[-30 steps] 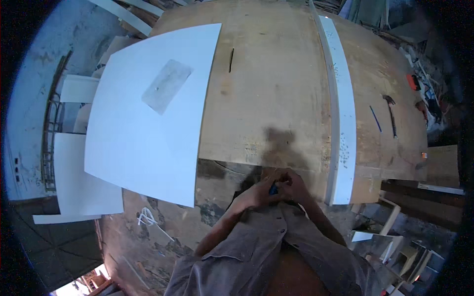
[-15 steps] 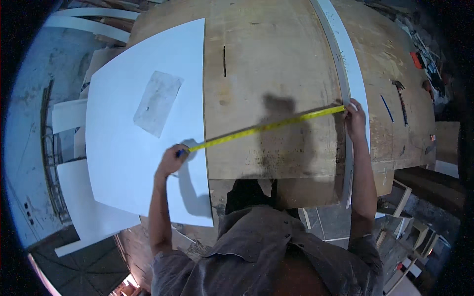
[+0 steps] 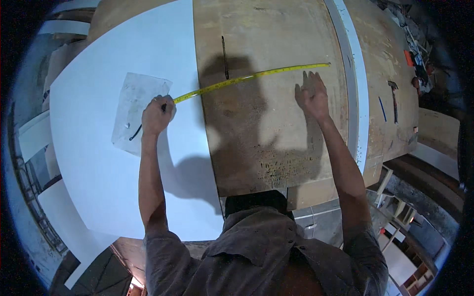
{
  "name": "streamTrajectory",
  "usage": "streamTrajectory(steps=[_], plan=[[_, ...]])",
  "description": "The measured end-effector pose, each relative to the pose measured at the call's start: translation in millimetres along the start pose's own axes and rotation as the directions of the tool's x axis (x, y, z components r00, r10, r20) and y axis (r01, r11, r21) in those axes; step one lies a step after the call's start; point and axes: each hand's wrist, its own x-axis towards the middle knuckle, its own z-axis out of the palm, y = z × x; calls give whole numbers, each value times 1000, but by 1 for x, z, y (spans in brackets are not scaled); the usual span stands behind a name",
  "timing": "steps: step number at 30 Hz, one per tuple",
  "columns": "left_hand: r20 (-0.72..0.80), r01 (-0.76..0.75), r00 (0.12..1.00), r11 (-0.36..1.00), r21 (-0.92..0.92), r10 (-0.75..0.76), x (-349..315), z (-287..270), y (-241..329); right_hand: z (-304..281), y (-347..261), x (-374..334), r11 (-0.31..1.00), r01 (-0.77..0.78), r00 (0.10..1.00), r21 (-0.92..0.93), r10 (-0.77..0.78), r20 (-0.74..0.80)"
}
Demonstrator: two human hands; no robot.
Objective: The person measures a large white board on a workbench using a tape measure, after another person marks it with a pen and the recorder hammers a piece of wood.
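Observation:
My left hand [image 3: 157, 117] is closed around a tape measure, its case mostly hidden in the fingers, with a black strap [image 3: 135, 132] hanging below. From that hand the yellow tape blade [image 3: 252, 77] runs to the right, over the edge of a large white sheet [image 3: 103, 182] and across the brown wooden tabletop [image 3: 281, 34]. My right hand [image 3: 315, 98] is just below the blade's far end, fingers apart and holding nothing. A greyish rectangular piece [image 3: 129, 98] lies on the white sheet, partly under my left hand. Above the blade lies a thin dark stick [image 3: 225, 54].
A long white-faced strip [image 3: 359, 84] runs along the right part of the table. Beyond it lie a hammer [image 3: 394, 101] and a thin blue stick [image 3: 382, 109]. Wooden frames [image 3: 402, 217] stand at the lower right. More white panels [image 3: 69, 222] lean at left.
My right hand has let go of the tape's end and moved left off the strip. My left hand has moved left and up with the tape measure, and the blade's end has left the strip.

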Motion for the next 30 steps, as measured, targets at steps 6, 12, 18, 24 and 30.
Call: streamTrajectory(steps=[6,12,18,24,30], plan=[[-77,-131,988,990,49,134,31,13,17,23,-5,36,996,-51,999,73,51,2],[94,-105,992,978,181,89,61,24,38,45,30,23,974,-181,974,-134,196,111],[106,-76,992,995,69,69,75,20,24,43,46,35,960,-150,966,-238,194,171],[86,26,996,997,73,-32,87,19,0,43,75,38,958,-96,964,-271,157,216],[105,86,989,988,130,-100,87,14,7,44,74,40,963,-62,973,-262,117,200]])
